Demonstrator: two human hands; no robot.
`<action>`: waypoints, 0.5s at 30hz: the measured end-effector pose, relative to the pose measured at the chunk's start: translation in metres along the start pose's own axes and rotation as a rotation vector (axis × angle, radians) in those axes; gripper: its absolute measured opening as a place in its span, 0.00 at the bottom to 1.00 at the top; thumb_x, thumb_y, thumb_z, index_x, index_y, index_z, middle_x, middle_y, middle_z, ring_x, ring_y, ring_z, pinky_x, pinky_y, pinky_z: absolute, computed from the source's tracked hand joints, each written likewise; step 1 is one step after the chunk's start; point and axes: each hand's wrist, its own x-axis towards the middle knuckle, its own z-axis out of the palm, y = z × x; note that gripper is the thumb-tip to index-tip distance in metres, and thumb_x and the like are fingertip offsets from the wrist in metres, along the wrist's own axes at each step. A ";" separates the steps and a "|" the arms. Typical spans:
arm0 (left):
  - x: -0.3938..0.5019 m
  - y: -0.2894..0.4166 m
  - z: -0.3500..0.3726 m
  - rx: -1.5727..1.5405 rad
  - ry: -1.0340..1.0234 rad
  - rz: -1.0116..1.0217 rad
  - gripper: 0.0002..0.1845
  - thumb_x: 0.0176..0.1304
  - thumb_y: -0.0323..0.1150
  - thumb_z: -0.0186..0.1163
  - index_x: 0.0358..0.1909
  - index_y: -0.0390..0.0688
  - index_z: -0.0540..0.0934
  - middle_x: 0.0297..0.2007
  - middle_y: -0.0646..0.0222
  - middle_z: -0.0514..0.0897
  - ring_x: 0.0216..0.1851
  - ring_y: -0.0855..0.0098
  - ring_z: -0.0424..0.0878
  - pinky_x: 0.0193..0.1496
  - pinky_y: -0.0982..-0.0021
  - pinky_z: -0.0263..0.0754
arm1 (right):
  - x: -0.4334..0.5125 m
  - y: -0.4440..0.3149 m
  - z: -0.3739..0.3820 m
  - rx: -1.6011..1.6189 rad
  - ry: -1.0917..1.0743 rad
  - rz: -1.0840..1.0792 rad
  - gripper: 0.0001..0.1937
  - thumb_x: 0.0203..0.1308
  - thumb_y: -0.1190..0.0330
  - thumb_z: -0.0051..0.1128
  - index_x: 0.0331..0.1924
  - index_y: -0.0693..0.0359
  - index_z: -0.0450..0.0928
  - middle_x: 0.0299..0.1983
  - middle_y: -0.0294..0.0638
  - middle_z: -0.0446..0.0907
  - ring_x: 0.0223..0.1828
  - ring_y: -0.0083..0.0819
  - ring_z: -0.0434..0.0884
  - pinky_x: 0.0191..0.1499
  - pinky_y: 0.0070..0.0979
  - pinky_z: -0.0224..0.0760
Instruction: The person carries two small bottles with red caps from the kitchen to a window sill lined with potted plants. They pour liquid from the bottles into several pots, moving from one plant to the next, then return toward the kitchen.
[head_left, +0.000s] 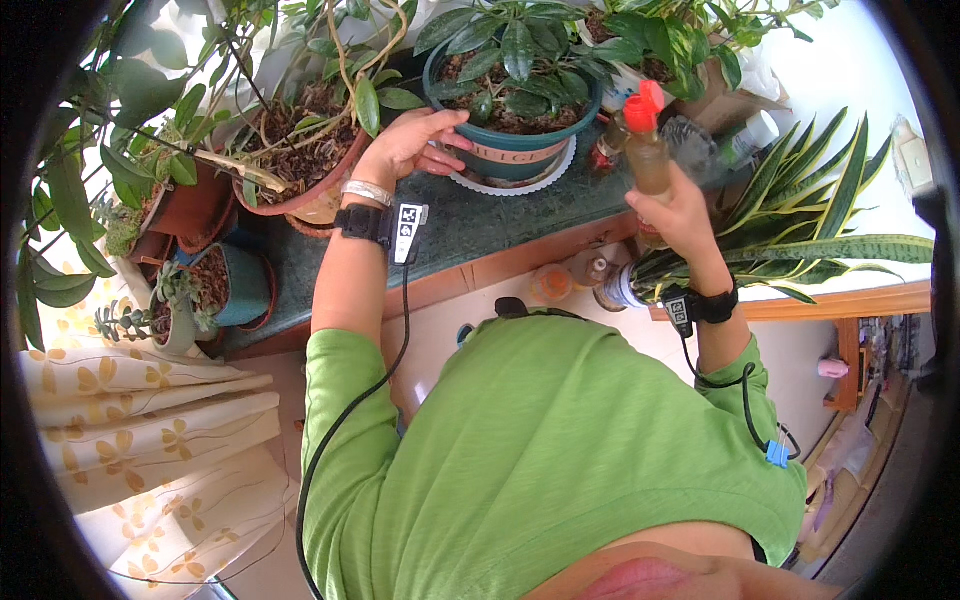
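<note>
My right hand (675, 217) is wrapped around a bottle (649, 161) of brownish liquid, held upright above the ledge's front edge. Its red flip-top cap (642, 109) is raised. At the left side of a teal plant pot (510, 163) is my left hand (424, 146), fingers apart, the fingertips at the pot's wall. Whether they press on it I cannot tell. A plant with broad dark green leaves (517, 52) grows in this pot, over brown soil. Under the pot lies a white scalloped saucer (517, 184).
A terracotta-coloured pot (352, 161) with a woody plant stands left, near smaller pots (240, 285) on the dark green stone ledge (450, 232). Right are a snake plant (817, 202) and a white-capped container (754, 135). Bottles (589, 266) stand below the ledge. A curtain (150, 435) hangs left.
</note>
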 end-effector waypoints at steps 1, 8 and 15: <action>-0.001 -0.001 0.000 -0.018 -0.056 0.002 0.27 0.65 0.57 0.67 0.43 0.40 0.78 0.42 0.57 0.90 0.35 0.59 0.91 0.36 0.64 0.87 | 0.000 0.001 0.001 -0.009 0.010 -0.019 0.18 0.59 0.66 0.71 0.48 0.64 0.78 0.29 0.32 0.79 0.26 0.15 0.74 0.29 0.20 0.69; -0.004 -0.003 0.020 0.210 0.405 0.128 0.24 0.66 0.55 0.65 0.30 0.41 0.83 0.30 0.60 0.90 0.31 0.65 0.88 0.33 0.65 0.80 | -0.002 -0.003 -0.002 -0.120 -0.022 -0.071 0.19 0.58 0.64 0.71 0.47 0.65 0.77 0.25 0.34 0.78 0.23 0.18 0.76 0.27 0.23 0.69; -0.016 0.027 0.074 1.074 0.509 1.194 0.11 0.54 0.39 0.73 0.40 0.53 0.87 0.44 0.71 0.83 0.48 0.62 0.83 0.47 0.62 0.80 | -0.006 -0.004 -0.005 -0.093 -0.031 -0.047 0.18 0.58 0.64 0.72 0.46 0.65 0.76 0.24 0.34 0.78 0.22 0.18 0.76 0.27 0.23 0.69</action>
